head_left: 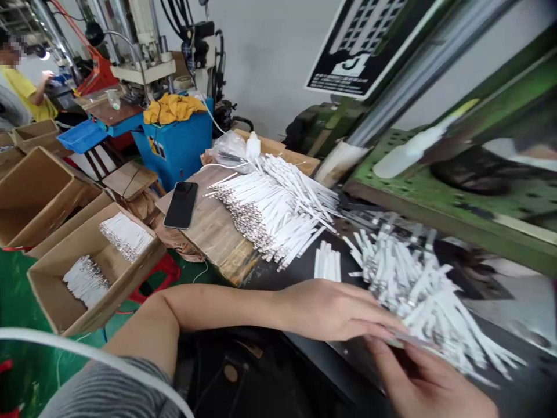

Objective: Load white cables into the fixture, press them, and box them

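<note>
Near the table's front edge, my left hand [337,310] reaches across to the right, its fingertips closed on a white strip [398,341]. My right hand [429,374] meets it there, thumb and fingers pinched on the same strip, which the fingers mostly hide. Just beyond both hands lies a loose, tangled pile of white strips [418,284] with metallic ends. A small row of white strips [327,262] lies flat on the black surface behind my left hand. Farther back, a large stack of white strips [274,203] rests on the wooden board.
A phone [181,205] lies on the wooden board [213,238]. At the left, a cardboard box [52,290] holds two bundles of strips. The green machine [456,215] stands at the right with a white bottle [402,154] on it. A person in yellow [26,93] is far left.
</note>
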Tool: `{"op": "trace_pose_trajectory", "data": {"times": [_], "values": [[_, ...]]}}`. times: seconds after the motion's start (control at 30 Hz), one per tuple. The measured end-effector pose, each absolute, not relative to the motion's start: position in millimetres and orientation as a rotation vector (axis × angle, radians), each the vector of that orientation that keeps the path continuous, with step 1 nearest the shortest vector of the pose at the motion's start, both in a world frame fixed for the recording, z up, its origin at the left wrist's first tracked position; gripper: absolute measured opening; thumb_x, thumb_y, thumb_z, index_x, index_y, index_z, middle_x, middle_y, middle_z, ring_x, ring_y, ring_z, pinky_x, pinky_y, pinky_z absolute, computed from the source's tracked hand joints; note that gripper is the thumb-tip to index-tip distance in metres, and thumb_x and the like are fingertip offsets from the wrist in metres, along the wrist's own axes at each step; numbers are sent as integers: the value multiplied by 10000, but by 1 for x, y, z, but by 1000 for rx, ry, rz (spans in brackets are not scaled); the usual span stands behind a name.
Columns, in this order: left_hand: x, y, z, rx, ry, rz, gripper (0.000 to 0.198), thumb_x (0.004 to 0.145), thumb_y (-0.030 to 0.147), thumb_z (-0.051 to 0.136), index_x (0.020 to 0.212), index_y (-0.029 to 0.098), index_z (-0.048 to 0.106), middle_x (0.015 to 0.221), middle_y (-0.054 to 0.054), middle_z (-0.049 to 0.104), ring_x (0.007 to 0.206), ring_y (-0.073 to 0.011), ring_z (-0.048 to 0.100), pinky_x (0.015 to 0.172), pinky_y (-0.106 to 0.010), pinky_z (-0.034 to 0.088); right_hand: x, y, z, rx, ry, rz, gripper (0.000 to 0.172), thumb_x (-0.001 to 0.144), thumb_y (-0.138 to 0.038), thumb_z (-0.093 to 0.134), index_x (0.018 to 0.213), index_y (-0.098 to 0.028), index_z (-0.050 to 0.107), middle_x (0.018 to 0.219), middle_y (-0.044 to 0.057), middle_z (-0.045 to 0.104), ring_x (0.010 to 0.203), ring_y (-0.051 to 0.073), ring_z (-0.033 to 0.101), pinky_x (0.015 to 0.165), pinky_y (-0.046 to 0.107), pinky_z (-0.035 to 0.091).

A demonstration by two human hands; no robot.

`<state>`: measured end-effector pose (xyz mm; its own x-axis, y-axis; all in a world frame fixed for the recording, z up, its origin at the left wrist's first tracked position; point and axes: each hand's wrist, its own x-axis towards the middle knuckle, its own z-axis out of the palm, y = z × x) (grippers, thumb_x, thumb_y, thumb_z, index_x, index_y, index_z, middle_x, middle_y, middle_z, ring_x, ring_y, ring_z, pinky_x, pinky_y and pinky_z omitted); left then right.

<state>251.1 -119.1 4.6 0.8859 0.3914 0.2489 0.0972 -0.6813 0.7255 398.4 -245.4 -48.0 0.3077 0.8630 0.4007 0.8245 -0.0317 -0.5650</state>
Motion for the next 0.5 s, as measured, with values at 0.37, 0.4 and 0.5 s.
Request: {"op": "trace_pose_trajectory", "data": {"times": [0.37, 0.4, 0.5], "values": [[257, -91, -18, 2180, 435, 334, 163, 862, 135, 583, 924, 168, 731, 955, -41, 751, 891, -187, 698, 825, -248, 508, 416, -266, -43, -1806, -1180, 280, 202, 874, -358, 583, 785, -208, 684, 787, 48, 724, 733, 203, 689, 709, 318, 555], [256, -91, -16, 2155, 431, 338, 161, 869, 158, 579, 921, 169, 730, 950, -36, 751, 879, -182, 697, 813, -244, 508, 414, -265, -40, -1762, -1166, 328, 164, 875, -326, 593, 809, -209, 686, 808, 48, 726, 757, 200, 691, 723, 316, 557], [251, -98, -6, 2083, 427, 295, 156, 873, 216, 582, 902, 186, 732, 910, -5, 750, 824, -158, 692, 759, -216, 507, 404, -264, -34, -1622, -1207, 432, 104, 882, -257, 596, 845, -211, 682, 877, 56, 728, 824, 199, 692, 772, 321, 562]]}}
